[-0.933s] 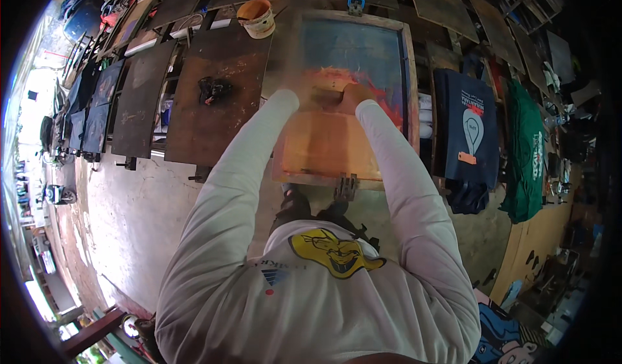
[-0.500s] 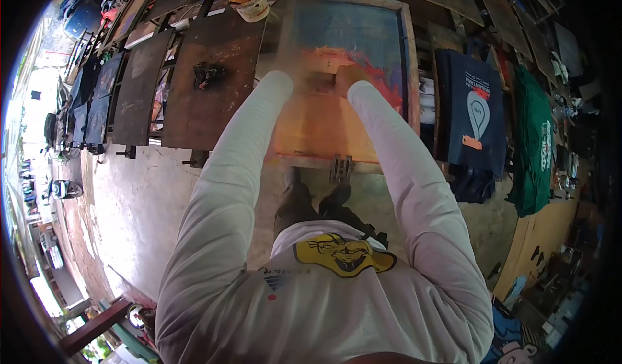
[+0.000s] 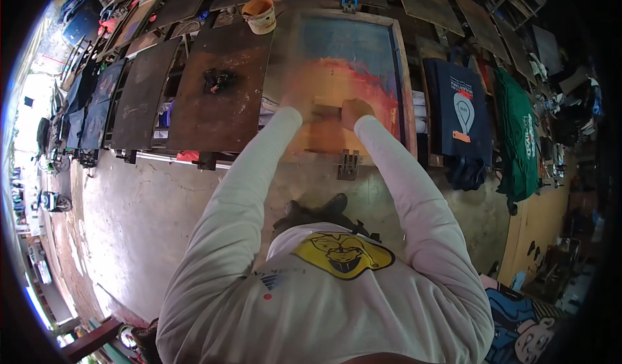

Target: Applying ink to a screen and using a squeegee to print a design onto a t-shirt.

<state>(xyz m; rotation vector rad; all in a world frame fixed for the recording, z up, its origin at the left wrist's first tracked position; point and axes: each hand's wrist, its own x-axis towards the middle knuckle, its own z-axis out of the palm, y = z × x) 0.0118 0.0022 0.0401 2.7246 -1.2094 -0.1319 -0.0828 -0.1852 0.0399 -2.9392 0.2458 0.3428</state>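
A wooden-framed printing screen (image 3: 346, 35) lies in front of me, its mesh blue-grey at the far end and smeared orange and pink nearer me. My right hand (image 3: 353, 112) is closed on the dark bar of a squeegee (image 3: 327, 110), held across the inked part. At the bar's left end, my left hand (image 3: 302, 110) is smeared by a haze, so its fingers cannot be made out. A metal clamp (image 3: 348, 164) sits on the screen's near edge, and a blue handle (image 3: 349, 5) at the far one.
An ink-stained bucket (image 3: 258, 15) stands beyond dark boards (image 3: 139, 98), one bearing a crumpled black lump (image 3: 217, 80). To the right lie navy printed bags (image 3: 457, 114) and green ones (image 3: 515, 137). A concrete floor (image 3: 142, 221) shows below.
Since half a second ago my hands and the squeegee have come slightly toward me along the screen. The view has shifted, so the bucket and screen top sit lower in the picture.
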